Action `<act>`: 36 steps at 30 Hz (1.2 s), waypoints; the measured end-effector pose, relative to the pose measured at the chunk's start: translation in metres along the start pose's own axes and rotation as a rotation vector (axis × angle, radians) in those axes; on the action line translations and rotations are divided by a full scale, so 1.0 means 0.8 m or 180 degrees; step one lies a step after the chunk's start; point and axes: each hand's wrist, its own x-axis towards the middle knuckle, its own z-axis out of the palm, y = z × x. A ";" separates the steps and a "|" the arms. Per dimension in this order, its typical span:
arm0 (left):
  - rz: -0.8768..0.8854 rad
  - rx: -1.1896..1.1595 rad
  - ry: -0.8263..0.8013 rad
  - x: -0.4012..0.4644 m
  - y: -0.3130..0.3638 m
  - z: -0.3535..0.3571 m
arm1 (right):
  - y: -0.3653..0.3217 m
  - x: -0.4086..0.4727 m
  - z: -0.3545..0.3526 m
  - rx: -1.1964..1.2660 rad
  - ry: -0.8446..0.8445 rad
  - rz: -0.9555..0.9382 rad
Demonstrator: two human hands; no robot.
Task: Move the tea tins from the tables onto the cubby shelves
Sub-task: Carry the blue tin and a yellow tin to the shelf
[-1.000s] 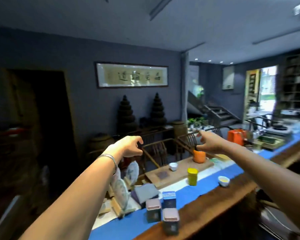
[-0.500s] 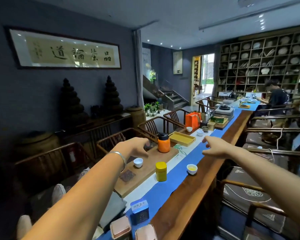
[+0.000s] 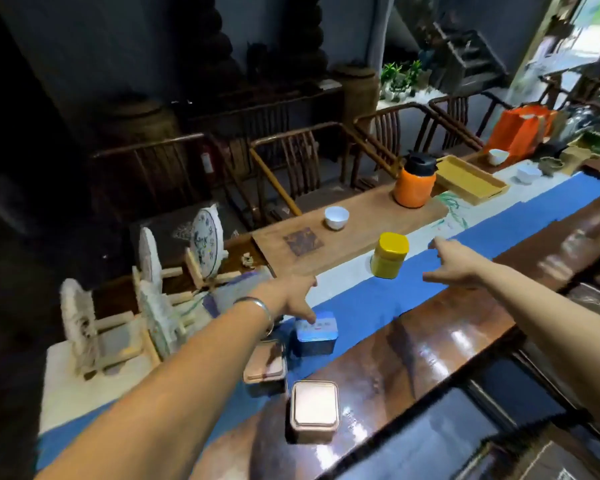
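Blue runner cloth [image 3: 378, 299] lies along the long glossy wooden worktop [image 3: 447, 341], and the view, which half a second ago looked down the room toward the cubby shelves, has dropped onto the near end where the tins stand. The shelves are out of sight now, so this reads as the start of a pick-up rather than a carry.

The left hand [image 3: 288, 294], a metal bangle at its wrist, has come down from chest height and hangs loosely spread over the blue rectangular tin [image 3: 315, 332], one fingertip [image 3: 309, 318] at or just above its lid; contact cannot be confirmed. It holds nothing. The right hand [image 3: 456, 263] has swung in from farther along the worktop and is open and empty too, thumb and fingers parted, just beside the yellow rounded tin [image 3: 388, 254] but not touching it.

Two square tins with pinkish lids wait nearer the camera: one [image 3: 265, 363] partly behind the left wrist, just beside the blue tin, and one [image 3: 315, 410] at the edge of the runner. All four tins are on the worktop, none yet lifted.

My judgement: both hands are closing on a tin each, blue on the left and yellow on the right, and the task is barely begun.
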 end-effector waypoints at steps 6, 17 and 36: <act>-0.0338 -0.0282 -0.0515 0.037 -0.041 0.080 | 0.020 0.123 0.065 -0.0295 -0.0290 -0.0277; -0.0357 0.0002 0.0015 0.074 -0.031 0.129 | 0.044 0.268 0.098 -0.0610 -0.0181 -0.0504; -0.0649 -0.0284 -0.0165 0.080 -0.032 0.083 | 0.038 0.267 0.112 -0.0704 -0.0408 -0.0558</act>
